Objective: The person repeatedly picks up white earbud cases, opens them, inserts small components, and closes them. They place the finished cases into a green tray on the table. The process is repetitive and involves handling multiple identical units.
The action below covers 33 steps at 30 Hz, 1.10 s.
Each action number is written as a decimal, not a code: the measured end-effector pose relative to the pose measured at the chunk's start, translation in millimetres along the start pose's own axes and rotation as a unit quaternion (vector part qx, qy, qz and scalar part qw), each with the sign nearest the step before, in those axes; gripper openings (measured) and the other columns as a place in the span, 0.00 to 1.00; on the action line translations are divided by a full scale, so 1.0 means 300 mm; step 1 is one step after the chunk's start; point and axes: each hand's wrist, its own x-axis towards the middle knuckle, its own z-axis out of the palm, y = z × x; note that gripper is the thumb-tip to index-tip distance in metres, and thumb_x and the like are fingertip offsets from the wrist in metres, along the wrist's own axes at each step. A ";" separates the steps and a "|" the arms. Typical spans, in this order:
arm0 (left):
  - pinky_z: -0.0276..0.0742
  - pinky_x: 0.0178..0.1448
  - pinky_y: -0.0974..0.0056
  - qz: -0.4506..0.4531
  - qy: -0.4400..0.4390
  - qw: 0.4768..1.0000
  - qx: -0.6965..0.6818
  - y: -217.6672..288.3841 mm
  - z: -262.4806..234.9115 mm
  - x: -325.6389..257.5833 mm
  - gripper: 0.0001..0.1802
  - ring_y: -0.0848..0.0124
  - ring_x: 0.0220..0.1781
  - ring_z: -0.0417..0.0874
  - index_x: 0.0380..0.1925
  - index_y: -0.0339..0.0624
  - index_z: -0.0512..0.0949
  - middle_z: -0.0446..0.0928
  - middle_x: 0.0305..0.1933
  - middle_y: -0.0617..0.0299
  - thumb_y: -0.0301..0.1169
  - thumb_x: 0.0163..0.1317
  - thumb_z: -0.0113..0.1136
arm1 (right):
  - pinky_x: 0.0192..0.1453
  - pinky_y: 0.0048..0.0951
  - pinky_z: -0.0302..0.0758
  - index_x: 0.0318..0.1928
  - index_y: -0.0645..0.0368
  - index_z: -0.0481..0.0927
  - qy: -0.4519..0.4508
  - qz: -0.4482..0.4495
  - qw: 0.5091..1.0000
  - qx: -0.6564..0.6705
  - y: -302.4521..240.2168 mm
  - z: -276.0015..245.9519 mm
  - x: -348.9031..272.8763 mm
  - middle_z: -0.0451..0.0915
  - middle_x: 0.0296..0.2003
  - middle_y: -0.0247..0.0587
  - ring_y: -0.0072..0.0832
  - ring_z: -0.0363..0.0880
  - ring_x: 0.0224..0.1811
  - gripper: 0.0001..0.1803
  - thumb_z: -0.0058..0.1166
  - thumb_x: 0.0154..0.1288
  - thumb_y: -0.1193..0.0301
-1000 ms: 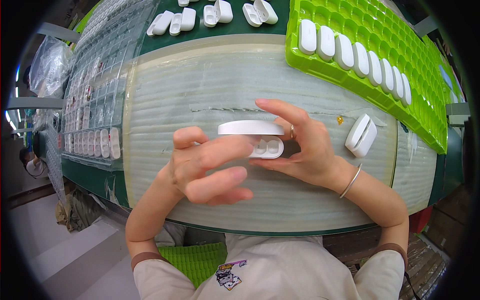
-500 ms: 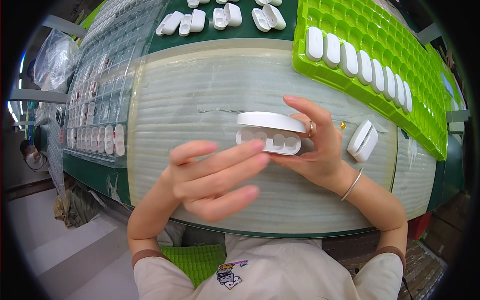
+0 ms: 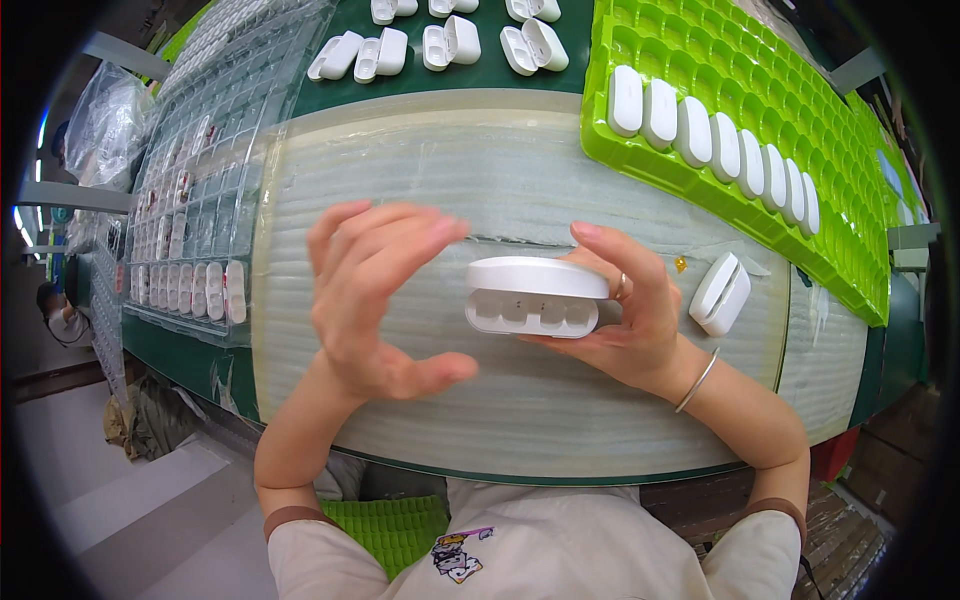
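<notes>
A white earbud charging case point(image 3: 538, 278) with its lid raised is held over the middle of the mat, its rounded wells facing me. My right hand point(image 3: 640, 318) grips it from the right, thumb below and fingers behind the lid. Left of the case, my left hand point(image 3: 375, 290) is apart from it, fingers and thumb spread with nothing between them; its fingertips are slightly blurred. Another white case point(image 3: 720, 294), its lid slightly parted, lies on the mat right of my right hand.
A bright green moulded tray point(image 3: 690, 70) at the far right holds a row of closed white cases point(image 3: 693, 132). Several open cases point(image 3: 452, 42) stand at the back. On the left, a clear compartment tray point(image 3: 225, 185) holds small white parts. A pale mat point(image 3: 400, 150) covers the table.
My left hand has drawn back from the case's wells and opened, moving left and up. The case in my right hand has moved slightly down and turned a little.
</notes>
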 end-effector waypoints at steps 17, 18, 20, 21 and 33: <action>0.73 0.44 0.54 -0.355 -0.054 0.810 0.464 -0.527 -0.613 -0.157 0.14 0.53 0.41 0.80 0.37 0.38 0.77 0.79 0.38 0.51 0.37 0.56 0.57 | 0.51 0.27 0.70 0.40 0.60 0.73 -0.073 0.139 0.981 -0.112 -0.177 -0.319 0.217 0.75 0.40 0.36 0.26 0.75 0.43 0.21 0.62 0.43 0.86; 0.72 0.44 0.52 -0.357 -0.057 0.786 0.502 -0.619 -0.695 -0.213 0.13 0.52 0.41 0.79 0.36 0.38 0.76 0.79 0.37 0.49 0.36 0.56 0.56 | 0.51 0.27 0.70 0.39 0.60 0.73 -0.067 0.135 0.976 -0.158 -0.176 -0.395 0.240 0.77 0.38 0.36 0.25 0.75 0.41 0.20 0.62 0.44 0.84; 0.71 0.43 0.50 -0.368 -0.096 0.759 0.528 -0.801 -0.853 -0.353 0.13 0.50 0.41 0.78 0.33 0.38 0.77 0.78 0.36 0.48 0.37 0.56 0.56 | 0.49 0.27 0.70 0.38 0.59 0.75 -0.075 0.108 0.956 -0.262 -0.164 -0.551 0.286 0.79 0.34 0.36 0.26 0.76 0.41 0.17 0.63 0.45 0.80; 0.71 0.44 0.51 -0.421 -0.158 0.714 0.536 -0.867 -0.907 -0.403 0.16 0.50 0.41 0.78 0.32 0.37 0.77 0.78 0.36 0.47 0.40 0.54 0.57 | 0.49 0.28 0.70 0.37 0.59 0.75 -0.072 0.109 0.942 -0.310 -0.154 -0.630 0.299 0.79 0.33 0.36 0.29 0.77 0.40 0.16 0.63 0.44 0.79; 0.74 0.40 0.60 -0.461 -0.122 0.827 0.299 -1.066 -1.004 -0.503 0.14 0.60 0.34 0.81 0.31 0.33 0.79 0.80 0.30 0.50 0.33 0.51 0.63 | 0.51 0.33 0.69 0.31 0.56 0.77 -0.319 0.234 0.790 -0.468 -0.005 -1.021 0.225 0.74 0.37 0.38 0.37 0.72 0.45 0.14 0.58 0.40 0.84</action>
